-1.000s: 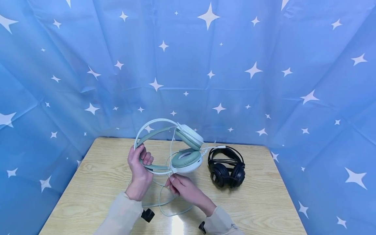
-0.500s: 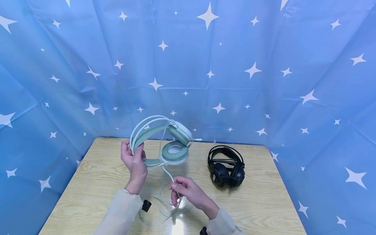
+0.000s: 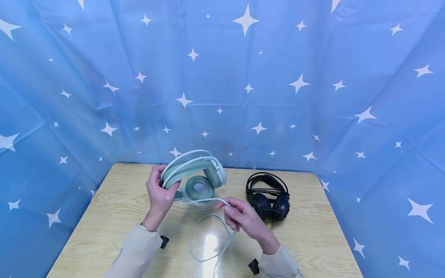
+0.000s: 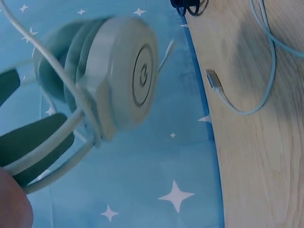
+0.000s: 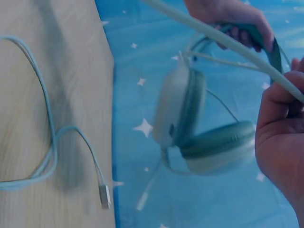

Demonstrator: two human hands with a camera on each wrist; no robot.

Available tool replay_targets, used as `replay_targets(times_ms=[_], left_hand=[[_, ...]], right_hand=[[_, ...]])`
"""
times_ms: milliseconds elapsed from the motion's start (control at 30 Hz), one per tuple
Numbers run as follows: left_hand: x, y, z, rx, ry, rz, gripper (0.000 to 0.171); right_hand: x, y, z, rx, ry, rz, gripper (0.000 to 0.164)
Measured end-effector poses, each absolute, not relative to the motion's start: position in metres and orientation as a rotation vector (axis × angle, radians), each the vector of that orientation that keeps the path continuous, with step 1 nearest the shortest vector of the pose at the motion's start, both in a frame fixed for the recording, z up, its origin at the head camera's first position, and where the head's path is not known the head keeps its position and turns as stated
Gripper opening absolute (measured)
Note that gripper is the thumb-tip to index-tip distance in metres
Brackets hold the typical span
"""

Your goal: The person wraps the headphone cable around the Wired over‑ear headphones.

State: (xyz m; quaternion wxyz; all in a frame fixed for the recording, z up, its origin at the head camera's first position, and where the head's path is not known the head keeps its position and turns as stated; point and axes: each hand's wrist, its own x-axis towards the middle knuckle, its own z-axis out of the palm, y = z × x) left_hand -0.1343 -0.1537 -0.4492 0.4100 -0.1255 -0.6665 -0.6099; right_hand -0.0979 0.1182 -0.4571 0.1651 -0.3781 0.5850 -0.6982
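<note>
My left hand (image 3: pixel 160 195) grips the headband of a white and mint-green headset (image 3: pixel 219 172), holding it tilted above the table with the ear cups toward the right. The green padding of one cup faces up in the head view. Pinched between the thumb and fingers of my right hand (image 3: pixel 246 218) is the headset's pale cable (image 3: pixel 208 200), stretched across from the lower cup. A thin microphone boom (image 5: pixel 142 199) hangs off the headset in the right wrist view. The cable's metal USB plug (image 4: pixel 213 80) lies near the table edge.
A black headset (image 3: pixel 267 199) lies on the wooden table (image 3: pixel 104 216), just beyond my right hand. Loose loops of pale cable (image 3: pixel 191 243) rest on the table between my forearms. A blue curtain with white stars (image 3: pixel 222 77) encloses the back and sides.
My right hand has moved right and slightly up, drawing the cable out sideways. The headset has tipped and its cups have come lower and to the left, while my left hand keeps its grip.
</note>
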Motion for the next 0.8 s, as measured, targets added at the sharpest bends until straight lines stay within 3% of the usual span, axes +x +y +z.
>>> replay_targets(times_ms=[400, 800], left_hand=[[-0.13, -0.168, -0.449, -0.442, -1.833, -1.477, 0.039], [-0.127, -0.179, -0.443, -0.488, -1.882, -1.684, 0.036]], right_hand=[[-0.109, 0.147, -0.445, -1.078, 1.509, -2.29, 0.041], [-0.112, 0.149, -0.446, -0.915, 1.819, -2.277, 0.036]])
